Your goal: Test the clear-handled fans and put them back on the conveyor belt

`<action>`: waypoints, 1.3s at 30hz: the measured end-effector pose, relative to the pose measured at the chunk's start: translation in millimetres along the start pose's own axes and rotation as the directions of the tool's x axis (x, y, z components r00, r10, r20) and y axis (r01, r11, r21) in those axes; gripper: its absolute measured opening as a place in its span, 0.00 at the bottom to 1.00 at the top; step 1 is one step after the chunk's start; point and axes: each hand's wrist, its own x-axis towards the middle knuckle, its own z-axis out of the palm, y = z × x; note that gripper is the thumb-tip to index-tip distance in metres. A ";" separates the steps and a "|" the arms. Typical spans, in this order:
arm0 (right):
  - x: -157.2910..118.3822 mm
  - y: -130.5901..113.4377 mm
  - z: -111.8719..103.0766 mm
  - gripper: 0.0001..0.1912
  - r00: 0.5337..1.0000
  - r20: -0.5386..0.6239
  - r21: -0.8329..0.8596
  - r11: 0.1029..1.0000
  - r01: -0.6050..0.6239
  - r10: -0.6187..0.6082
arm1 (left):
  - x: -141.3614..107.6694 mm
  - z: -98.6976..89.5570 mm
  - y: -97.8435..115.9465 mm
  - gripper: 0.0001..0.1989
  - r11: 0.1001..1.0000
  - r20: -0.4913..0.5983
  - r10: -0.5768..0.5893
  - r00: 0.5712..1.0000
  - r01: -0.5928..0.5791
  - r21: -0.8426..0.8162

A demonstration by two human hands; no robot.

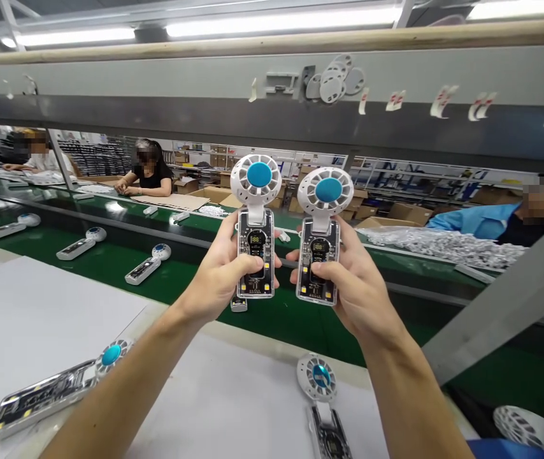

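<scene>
My left hand (217, 271) is closed around the body of a handheld fan (258, 175), its thumb lying over the front panel. A second handheld fan (328, 190) is gripped upright by my right hand (355, 280), thumb pressed near its button area. Both fans have round white heads with blue centres and clear-fronted bodies showing circuit boards and small displays. They are held side by side, apart from each other, above the green conveyor belt (195, 290). Another fan (42, 395) lies on the white table at the left, partly behind my left forearm.
One more fan (322, 382) lies on the white tabletop (214, 395) near my right forearm. Several fans, such as this one (148, 264), rest on the belt. A slanted metal post (496, 306) stands at right. Small white parts (444, 247) are heaped beyond the belt, where co-workers sit.
</scene>
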 end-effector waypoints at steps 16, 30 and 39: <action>0.2 4.0 3.7 0.48 0.999 0.041 0.004 1.000 -0.025 0.025 | 2.2 -2.7 -3.6 0.32 1.000 -0.048 0.031 0.998 -0.031 0.003; -4.2 0.9 0.0 0.48 0.996 0.088 0.014 1.000 0.003 -0.005 | 2.8 -4.4 -4.0 0.34 1.000 -0.068 0.022 0.997 -0.022 0.004; -3.2 -2.0 -1.6 0.48 0.997 0.069 -0.043 0.999 0.022 -0.019 | 0.3 -3.1 -1.3 0.39 1.000 -0.074 0.008 0.997 -0.009 -0.018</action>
